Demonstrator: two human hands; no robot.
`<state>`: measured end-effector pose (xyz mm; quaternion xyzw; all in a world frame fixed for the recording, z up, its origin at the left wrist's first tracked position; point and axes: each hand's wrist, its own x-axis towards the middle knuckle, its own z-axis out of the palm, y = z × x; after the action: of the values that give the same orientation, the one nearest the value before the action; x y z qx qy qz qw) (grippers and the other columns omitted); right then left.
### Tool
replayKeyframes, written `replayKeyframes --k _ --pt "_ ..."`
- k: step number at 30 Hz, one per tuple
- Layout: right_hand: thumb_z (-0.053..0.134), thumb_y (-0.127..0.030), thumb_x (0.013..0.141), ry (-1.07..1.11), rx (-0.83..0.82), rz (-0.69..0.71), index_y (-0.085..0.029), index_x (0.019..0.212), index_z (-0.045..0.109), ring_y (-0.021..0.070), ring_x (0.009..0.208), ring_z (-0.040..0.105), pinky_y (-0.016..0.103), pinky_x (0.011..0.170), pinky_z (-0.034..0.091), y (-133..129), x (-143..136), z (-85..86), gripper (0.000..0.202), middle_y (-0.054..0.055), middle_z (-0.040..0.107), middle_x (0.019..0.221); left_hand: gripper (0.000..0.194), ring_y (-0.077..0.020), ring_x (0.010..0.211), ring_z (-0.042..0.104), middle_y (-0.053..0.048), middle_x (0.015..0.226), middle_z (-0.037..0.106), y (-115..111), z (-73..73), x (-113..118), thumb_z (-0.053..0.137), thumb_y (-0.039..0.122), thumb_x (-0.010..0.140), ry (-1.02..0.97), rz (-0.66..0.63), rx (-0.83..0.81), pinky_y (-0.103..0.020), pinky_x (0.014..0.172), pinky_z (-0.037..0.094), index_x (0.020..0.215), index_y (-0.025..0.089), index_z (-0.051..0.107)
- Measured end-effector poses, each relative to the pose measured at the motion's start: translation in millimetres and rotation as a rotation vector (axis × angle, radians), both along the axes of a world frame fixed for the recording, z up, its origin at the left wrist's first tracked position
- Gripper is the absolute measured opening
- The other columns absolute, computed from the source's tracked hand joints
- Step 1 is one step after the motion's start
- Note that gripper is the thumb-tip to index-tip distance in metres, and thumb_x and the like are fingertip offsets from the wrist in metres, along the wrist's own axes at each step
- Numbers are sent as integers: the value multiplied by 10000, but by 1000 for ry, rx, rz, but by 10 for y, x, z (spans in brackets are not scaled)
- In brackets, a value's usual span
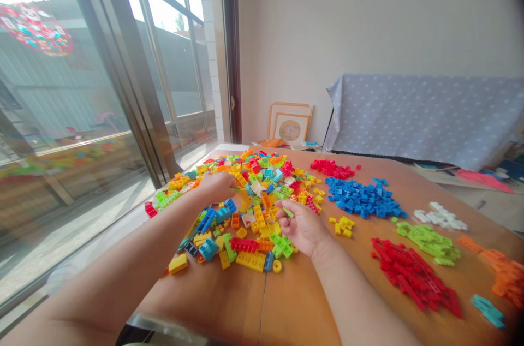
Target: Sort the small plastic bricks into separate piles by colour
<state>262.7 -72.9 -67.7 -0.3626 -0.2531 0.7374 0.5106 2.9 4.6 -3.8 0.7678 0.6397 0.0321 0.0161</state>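
A large mixed heap of colourful toy bricks [249, 215] covers the middle left of the wooden table [295, 297]. My left hand [219, 186] reaches over the heap's left part, its fingers bent down among the bricks; whether they hold anything is hidden. At the heap's right edge, my right hand [301, 226] is turned partly palm up, with a small light green brick [288, 212] between thumb and fingers. Right of it lies a small group of yellow bricks [342, 226], and behind that a pile of blue bricks [364, 198].
Sorted piles lie rightward: crimson bricks [332, 169], white bricks [441, 216], light green bricks [429, 242], red bricks [415, 275], orange bricks [501, 269] and turquoise bricks [488, 310]. A window [164, 51] borders the left side. Behind the table are picture frames [290, 122] and a dotted cloth [421, 117].
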Motion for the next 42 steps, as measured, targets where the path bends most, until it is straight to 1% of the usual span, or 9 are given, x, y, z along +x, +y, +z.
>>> replayKeyframes --k 6,10,15,18,20,22,25,31,42 --pt "640 -208 890 -21 -13 31 -130 979 659 79 495 533 142 393 367 -7 -8 -1 120 53 664 701 114 -221 753 634 -20 707 685 -169 122 258 580 307 754 -30 -87 166 -423 957 366 778 232 663" --pt "601 -204 932 21 -39 33 -135 1010 643 108 566 622 172 464 488 -22 -20 25 112 78 703 766 177 -218 863 645 -20 914 737 -268 139 455 588 364 811 -124 -144 220 -387 926 393 895 249 692" --pt "542 -418 998 188 -45 101 -147 1001 632 182 748 709 279 602 600 -62 -70 67 286 98 711 825 234 -218 900 653 -36 968 748 -509 55 761 638 438 852 -401 -340 191 -343 818 453 963 252 728" --pt "575 -395 988 272 -37 74 -163 1000 632 131 649 662 230 558 580 -39 -57 57 239 34 668 761 289 -224 914 655 -43 915 746 -611 -7 881 612 500 900 -419 -517 152 -352 843 465 974 266 764" --pt "598 -286 975 253 -69 51 -162 995 628 89 566 604 142 426 466 -8 -31 43 129 19 649 744 319 -212 905 657 -47 925 747 -578 -29 867 561 491 941 -436 -550 144 -341 845 476 1010 263 773" --pt "602 -212 956 199 -107 46 -152 1004 626 70 523 557 108 342 328 17 -4 32 81 36 649 757 322 -190 915 657 -40 1006 747 -447 -34 754 511 438 969 -393 -473 168 -314 845 484 1069 261 760" --pt "607 -200 935 154 -111 14 -142 1013 628 64 487 503 117 331 285 33 30 23 99 38 630 737 311 -204 1019 631 -42 1118 725 -143 -32 444 498 344 943 -154 -221 226 -318 897 466 1119 272 744" --pt "629 -233 917 137 -67 -23 -144 996 627 60 473 461 134 349 288 38 60 7 120 18 606 707 171 -321 1077 574 -84 978 718 253 -124 -109 627 297 790 103 -2 126 -431 915 413 798 282 797" --pt "635 -220 899 112 -48 -64 -109 1000 637 57 474 464 142 358 281 36 55 13 150 19 602 698 218 -343 1138 541 -121 1122 707 451 -287 -120 672 330 760 302 31 97 -456 963 346 928 273 798"
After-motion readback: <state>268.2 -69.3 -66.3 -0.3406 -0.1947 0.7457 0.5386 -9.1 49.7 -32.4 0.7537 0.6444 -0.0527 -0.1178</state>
